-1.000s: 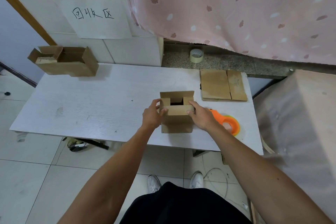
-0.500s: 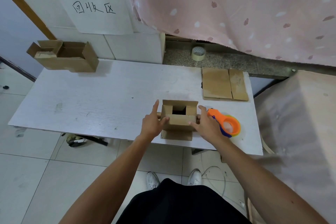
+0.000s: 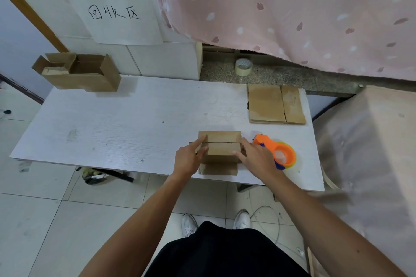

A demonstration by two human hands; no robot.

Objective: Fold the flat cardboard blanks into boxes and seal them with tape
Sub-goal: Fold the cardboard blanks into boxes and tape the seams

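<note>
A small brown cardboard box (image 3: 221, 148) stands near the front edge of the white table (image 3: 112, 128). Its two top flaps lie folded flat and meet along a seam across the top. My left hand (image 3: 189, 158) presses the left end of the flaps with its forefinger stretched along the seam. Pressing the right end with straight fingers is my right hand (image 3: 253, 156). An orange tape dispenser (image 3: 278, 153) lies on the table just right of the box, partly behind my right hand. A stack of flat cardboard blanks (image 3: 275, 103) lies at the back right.
An open folded box (image 3: 78, 73) sits at the table's back left corner, under a paper sign on white blocks. A roll of clear tape (image 3: 243, 66) rests on the stone ledge behind. A pink curtain hangs at the back right; a covered piece of furniture stands at the right.
The box's top flaps, open before, are now folded down flat. Both hands moved from its sides to its top.
</note>
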